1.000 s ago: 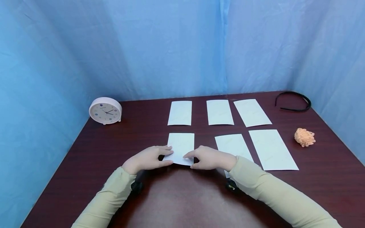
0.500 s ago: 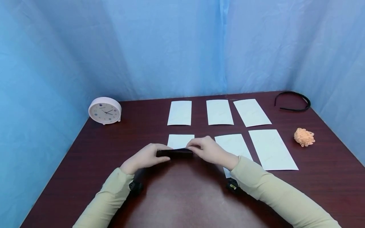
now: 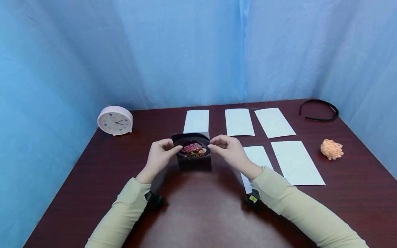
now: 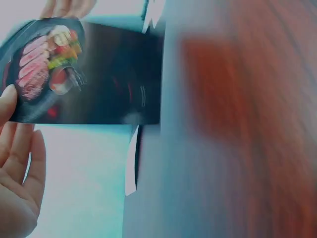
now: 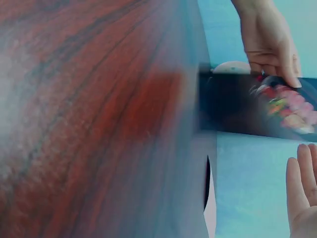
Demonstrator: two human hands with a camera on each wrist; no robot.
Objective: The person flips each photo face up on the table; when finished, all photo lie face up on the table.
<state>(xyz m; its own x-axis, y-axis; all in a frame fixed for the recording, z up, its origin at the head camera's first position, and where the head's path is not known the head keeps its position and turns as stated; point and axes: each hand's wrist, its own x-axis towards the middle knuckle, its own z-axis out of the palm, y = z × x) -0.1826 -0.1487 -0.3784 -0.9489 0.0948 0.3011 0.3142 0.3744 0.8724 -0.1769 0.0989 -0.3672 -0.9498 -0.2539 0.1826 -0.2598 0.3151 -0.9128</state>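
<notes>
Between my two hands a photo card is held upright, its dark printed face toward me. The print shows sliced pink meat with vegetables on a black plate. My left hand pinches the card's left edge, thumb on the front and fingers behind. On the opposite edge, my right hand pinches it the same way. The left wrist view shows the card raised, its lower edge near the table. In the right wrist view the card is slightly blurred, with the left hand gripping its far edge.
Several blank white cards lie face-down on the dark wooden table, one card behind the held one and another card to the right. A round clock stands back left. A black headband and peach scrunchie lie right.
Both hands have lifted the near left card off the table and tipped it up, so its white back has turned away and the printed food picture now shows.
</notes>
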